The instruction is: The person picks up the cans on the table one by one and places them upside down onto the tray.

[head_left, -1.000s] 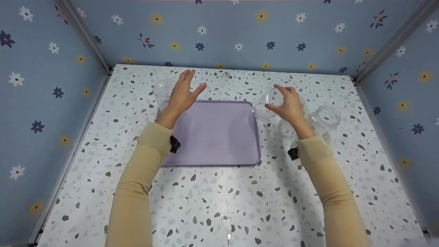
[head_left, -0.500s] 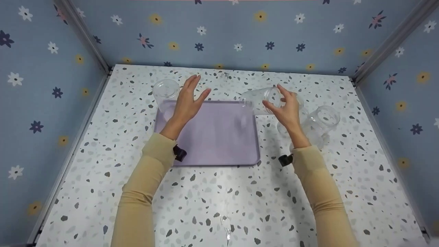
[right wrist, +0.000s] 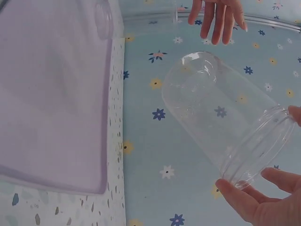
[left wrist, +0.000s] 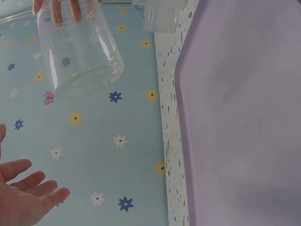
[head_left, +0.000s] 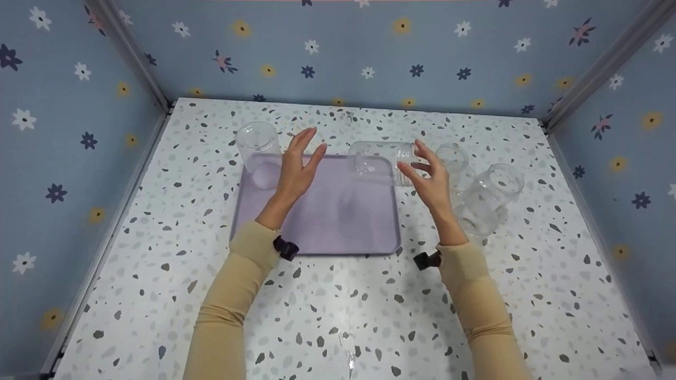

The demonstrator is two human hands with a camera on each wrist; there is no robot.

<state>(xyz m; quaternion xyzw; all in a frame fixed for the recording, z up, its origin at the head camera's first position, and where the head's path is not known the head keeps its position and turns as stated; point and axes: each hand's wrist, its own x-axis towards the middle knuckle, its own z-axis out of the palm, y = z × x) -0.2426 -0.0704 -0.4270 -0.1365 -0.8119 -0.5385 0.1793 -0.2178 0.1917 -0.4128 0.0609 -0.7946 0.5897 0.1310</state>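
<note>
My right hand [head_left: 434, 184] grips a clear plastic jar [head_left: 376, 162] by its ridged neck. The jar lies on its side in the air, its base pointing left over the tray's back right corner; the right wrist view shows thumb and fingers around the mouth of this jar [right wrist: 211, 108]. My left hand [head_left: 297, 171] hovers above the lilac tray [head_left: 327, 224], fingers extended and holding nothing. Just left of it, a similar clear jar [head_left: 257, 150] stands upright at the tray's back left corner. In the left wrist view, the left hand [left wrist: 28, 197] faces the raised jar [left wrist: 80, 56].
Several more clear jars stand close together right of the tray, among them a jar [head_left: 494, 190] and another jar [head_left: 453, 158] behind my right hand. The speckled white table [head_left: 317, 301] meets a blue flowered wall [head_left: 338, 47] at the back, with side panels left and right.
My right hand has brought the jar leftward from beside the other jars to over the tray's right part, swinging it sideways. My left hand has shifted right and slightly nearer, still holding nothing.
</note>
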